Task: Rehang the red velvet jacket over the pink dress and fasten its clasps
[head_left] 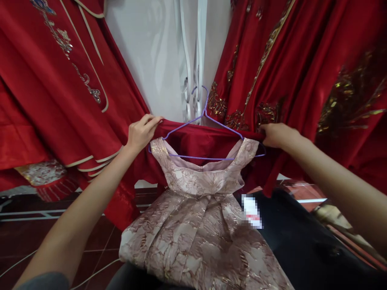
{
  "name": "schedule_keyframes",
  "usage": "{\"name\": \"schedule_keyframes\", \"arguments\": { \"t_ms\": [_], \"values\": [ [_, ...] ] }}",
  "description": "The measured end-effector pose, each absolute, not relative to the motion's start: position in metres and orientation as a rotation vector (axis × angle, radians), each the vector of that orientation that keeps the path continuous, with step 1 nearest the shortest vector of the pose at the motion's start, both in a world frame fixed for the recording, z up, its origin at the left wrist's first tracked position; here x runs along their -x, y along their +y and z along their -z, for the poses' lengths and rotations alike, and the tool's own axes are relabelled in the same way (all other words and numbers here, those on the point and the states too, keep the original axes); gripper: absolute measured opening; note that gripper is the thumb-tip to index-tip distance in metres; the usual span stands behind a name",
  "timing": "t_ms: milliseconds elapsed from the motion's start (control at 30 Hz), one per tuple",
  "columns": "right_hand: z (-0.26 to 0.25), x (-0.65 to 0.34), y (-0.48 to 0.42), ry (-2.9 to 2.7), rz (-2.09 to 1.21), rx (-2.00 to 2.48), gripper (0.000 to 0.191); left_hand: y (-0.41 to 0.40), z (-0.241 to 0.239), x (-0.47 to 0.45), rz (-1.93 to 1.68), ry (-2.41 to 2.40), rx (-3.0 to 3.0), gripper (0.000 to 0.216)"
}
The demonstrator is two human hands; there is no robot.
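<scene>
A strip of dark red cloth (199, 141) is stretched level between my two hands, behind a purple wire hanger (187, 156). My left hand (143, 131) pinches its left end, and my right hand (276, 135) grips its right end. On the hanger is a pinkish-beige brocade dress (193, 229) with wide straps and a pleated skirt. Its skirt spreads toward me over my lap. The hanger's hook points up and seems to hang on nothing. Beside the dress's right waist shows a white tag (251, 211), blurred out.
Red embroidered garments hang on the left (69, 80) and on the right (272, 60). White panels with curved handles (187, 52) stand behind. Dark red floor tiles (99, 245) and a thin pale cable (96, 274) lie below. A black item (290, 233) is at the right.
</scene>
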State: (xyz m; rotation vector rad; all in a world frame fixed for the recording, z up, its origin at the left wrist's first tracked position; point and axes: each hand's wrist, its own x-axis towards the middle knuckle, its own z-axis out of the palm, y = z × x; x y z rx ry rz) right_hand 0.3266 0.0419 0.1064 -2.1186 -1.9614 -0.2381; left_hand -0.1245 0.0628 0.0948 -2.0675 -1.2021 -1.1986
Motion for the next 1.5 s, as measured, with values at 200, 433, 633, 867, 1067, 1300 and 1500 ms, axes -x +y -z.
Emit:
{"name": "schedule_keyframes", "arguments": {
  "t_ms": [200,433,633,867,1067,1300,1500],
  "values": [
    [-0.122,-0.348,0.028,-1.980,0.131,2.154,0.014,0.058,-0.080,0.139,1.181,-1.205,2.042,0.032],
    [-0.107,-0.341,-0.004,-1.768,0.005,1.911,0.015,0.040,-0.070,0.131,1.183,-1.177,2.164,0.033],
    [-0.076,-0.314,-0.019,-1.742,0.145,1.901,0.028,0.031,-0.073,0.115,1.086,-1.162,2.274,0.031],
    [-0.061,-0.298,-0.015,-1.826,0.126,1.745,0.040,0.034,-0.069,0.111,1.317,-1.267,2.243,0.030],
    [-0.066,-0.296,-0.007,-1.807,0.160,1.721,0.038,0.035,-0.071,0.111,1.482,-1.480,2.109,0.032],
    [-0.062,-0.295,-0.014,-1.861,0.099,1.625,0.054,0.036,-0.069,0.113,1.538,-1.507,2.240,0.033],
    [-0.060,-0.295,-0.001,-1.844,0.251,1.511,0.026,0.034,-0.066,0.114,1.476,-1.497,2.311,0.037]
  ]
}}
